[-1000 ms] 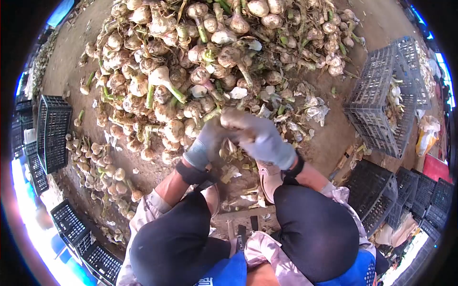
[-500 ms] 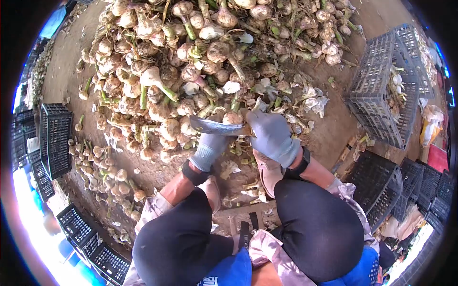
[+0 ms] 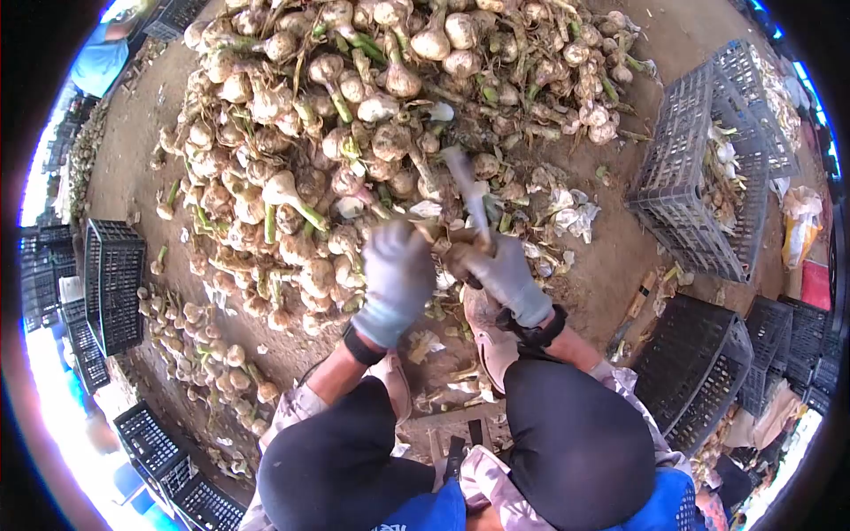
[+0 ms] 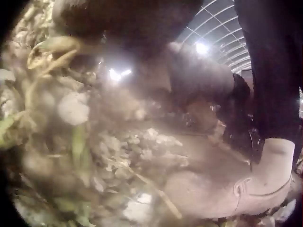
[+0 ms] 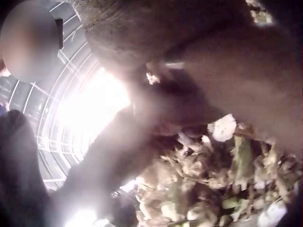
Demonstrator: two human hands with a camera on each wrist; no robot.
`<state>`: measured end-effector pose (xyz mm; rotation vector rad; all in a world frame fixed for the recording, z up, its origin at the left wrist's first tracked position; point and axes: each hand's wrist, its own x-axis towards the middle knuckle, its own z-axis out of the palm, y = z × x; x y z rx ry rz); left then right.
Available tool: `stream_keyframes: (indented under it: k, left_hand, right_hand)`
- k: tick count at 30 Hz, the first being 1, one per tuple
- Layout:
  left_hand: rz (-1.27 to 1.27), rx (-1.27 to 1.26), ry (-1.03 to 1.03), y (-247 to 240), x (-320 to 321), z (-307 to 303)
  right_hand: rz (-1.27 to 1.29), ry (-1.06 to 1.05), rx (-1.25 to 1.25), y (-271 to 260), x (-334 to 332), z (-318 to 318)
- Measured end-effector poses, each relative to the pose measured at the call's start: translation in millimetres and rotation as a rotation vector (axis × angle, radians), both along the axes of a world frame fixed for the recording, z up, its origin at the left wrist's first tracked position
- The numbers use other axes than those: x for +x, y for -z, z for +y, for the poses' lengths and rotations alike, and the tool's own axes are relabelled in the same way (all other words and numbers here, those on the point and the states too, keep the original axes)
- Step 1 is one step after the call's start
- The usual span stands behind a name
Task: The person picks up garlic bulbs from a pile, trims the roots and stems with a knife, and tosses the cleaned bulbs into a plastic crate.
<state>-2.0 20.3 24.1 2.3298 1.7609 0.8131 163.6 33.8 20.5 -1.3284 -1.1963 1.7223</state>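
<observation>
In the head view my gloved left hand (image 3: 397,276) curls its fingers around a garlic bulb, mostly hidden, whose stem (image 3: 427,233) pokes out towards the other hand. Close beside it, my gloved right hand (image 3: 506,281) grips a knife (image 3: 467,190), its blurred blade pointing up and away from me. The right glove's fingertips are brown with dirt, near the stem. Just beyond both hands lies a large heap of garlic (image 3: 257,164) with stems on. Both wrist views are dark and blurred; a pink boot (image 4: 208,194) shows in the left one.
A grey crate (image 3: 682,203) holding garlic stands at the right, a black crate (image 3: 686,358) nearer. Another black crate (image 3: 115,288) is at the left, beside a smaller row of garlic bulbs (image 3: 208,345). Papery scraps (image 3: 571,212) litter the ground right of the heap.
The knife blade lay across the garlic, pointing left, half a second ago; now it points up, away from the left hand. The left hand has risen and turned its back to the head camera.
</observation>
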Motion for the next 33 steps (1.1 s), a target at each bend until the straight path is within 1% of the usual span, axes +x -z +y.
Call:
stream_keyframes:
  k: [1, 2, 3, 4, 5, 6, 7, 8, 9, 10, 11, 12, 13, 14, 15, 16, 17, 18, 19, 21, 22, 23, 24, 25, 26, 27, 29, 30, 31, 33]
  left_hand:
    - [-0.136, 0.028, -0.088, -3, -8, 3]
    - [-0.409, 0.066, -0.224, -6, -11, -1]
    - [-0.708, -0.243, -0.227, 6, -23, -8]
    - [-1.137, -0.600, -0.284, 14, -20, -9]
    - [-1.561, -0.967, -0.335, 22, -16, -11]
    - [-1.046, -0.685, 0.037, 56, -12, -20]
    - [-1.471, -0.631, -0.054, 90, 0, -29]
    - [-1.488, -0.737, -0.170, 73, -3, -24]
    - [-1.500, -0.839, -0.285, 44, -6, -16]
    - [-1.466, -0.801, -0.328, 22, -6, -12]
    - [-1.467, -0.798, -0.328, 27, -13, -9]
    - [-1.000, -0.762, -0.226, 34, -24, -7]
    - [-0.539, -0.702, -0.121, 42, -29, -7]
    - [-0.421, -0.365, -0.105, 26, -19, -6]
    - [-0.428, -0.368, -0.099, 14, -13, -4]
    - [-0.305, -0.278, -0.054, 2, -8, 0]
    - [-0.179, -0.181, -0.011, -5, -7, 2]
    - [-0.177, -0.093, -0.035, -7, -10, 5]
    - [-0.124, -0.027, -0.057, -6, -21, 5]
    - [-0.170, 0.224, -0.167, 15, -52, 4]
    - [-0.333, 0.174, -0.178, 7, -63, -2]
    - [-0.368, 0.062, -0.299, 6, -70, -7]
    - [-0.485, -0.010, -0.259, 8, -74, -8]
    - [-0.602, -0.093, -0.224, 11, -77, -12]
    - [-0.688, -0.215, -0.273, 16, -74, -12]
    - [-1.090, -0.358, -0.244, -6, -59, -11]
    - [-0.780, -0.255, -0.027, -2, -60, -17]
    - [-0.701, -0.426, -0.106, 4, -63, -18]
    - [-0.709, -0.430, -0.105, 9, -63, -20]
    - [-0.533, -0.406, -0.035, 1, -59, -18]
  right_hand:
    - [0.020, 0.080, -0.115, -1, 11, 1]
    - [0.033, 0.169, -0.132, -6, 11, 2]
    - [0.043, 0.257, -0.149, -8, 11, 2]
    - [0.038, 0.253, -0.151, -6, 6, 0]
    - [0.002, 0.188, -0.109, -2, -3, -5]
    - [-0.031, 0.124, -0.062, 6, -8, -9]
    - [-0.170, -0.021, -0.059, 23, -5, -16]
    - [-0.159, -0.054, -0.020, 22, -3, -17]
    - [-0.147, -0.088, 0.022, 20, 0, -16]
    - [-0.149, -0.092, 0.024, 17, 10, -11]
    - [-0.320, -0.117, 0.251, 13, 24, -3]
    - [-0.490, -0.139, 0.476, 6, 30, 4]
    - [-0.494, -0.138, 0.474, -1, 29, 9]
    - [-0.521, -0.183, 0.665, -14, 23, 15]
    - [-0.547, -0.229, 0.853, -26, 18, 20]
    - [-0.616, -0.302, 0.714, -34, 14, 25]
    - [-0.620, -0.298, 0.716, -28, 19, 24]
    - [-0.651, -0.341, 0.706, -12, 31, 26]
    - [-0.676, -0.389, 0.702, 9, 43, 32]
    - [-1.034, -0.533, 0.517, 64, 82, 26]
    - [-1.026, -0.516, 0.542, 58, 82, 32]
    - [-1.007, -0.494, 0.389, 45, 80, 35]
    - [-0.984, -0.478, 0.231, 27, 75, 38]
    - [-0.973, -0.480, 0.236, 12, 63, 39]
    - [-0.754, -0.342, 0.417, -8, 41, 41]
    - [-0.535, -0.199, 0.583, -22, 21, 42]
    - [-0.352, -0.263, 0.747, -30, -11, 39]
    - [-0.350, -0.333, 0.751, -35, -20, 39]
    - [-0.358, -0.336, 0.747, -41, -28, 40]
    - [-0.549, -0.468, 0.812, -50, -39, 41]
